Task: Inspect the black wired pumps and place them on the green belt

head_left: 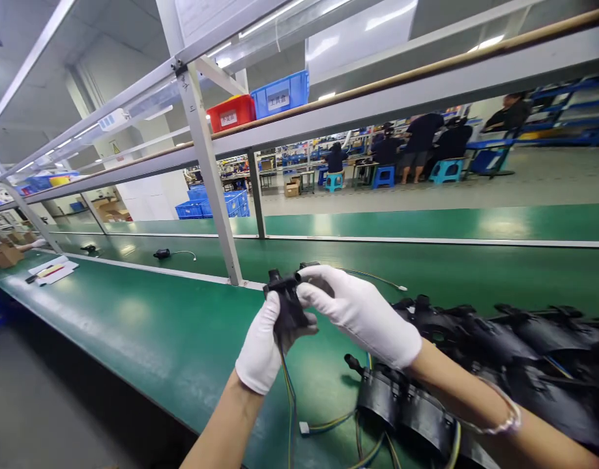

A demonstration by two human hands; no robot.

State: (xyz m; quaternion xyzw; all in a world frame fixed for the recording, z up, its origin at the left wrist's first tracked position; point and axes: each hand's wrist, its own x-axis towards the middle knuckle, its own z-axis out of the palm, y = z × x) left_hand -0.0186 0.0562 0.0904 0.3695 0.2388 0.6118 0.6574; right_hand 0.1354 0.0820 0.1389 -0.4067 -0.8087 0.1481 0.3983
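Ceiling lights (pixel 487 43) are shining brightly, leaving pale glare on the green counter (pixel 147 332), while wide-angle distortion is stretching the edges.

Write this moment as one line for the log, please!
left hand: holds black part | right hand: at its top | other black parts: on green bench

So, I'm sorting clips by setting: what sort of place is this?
Most likely a factory assembly floor: a long green workbench, many similar black wired parts gathered on it, and people in the background on low stools.
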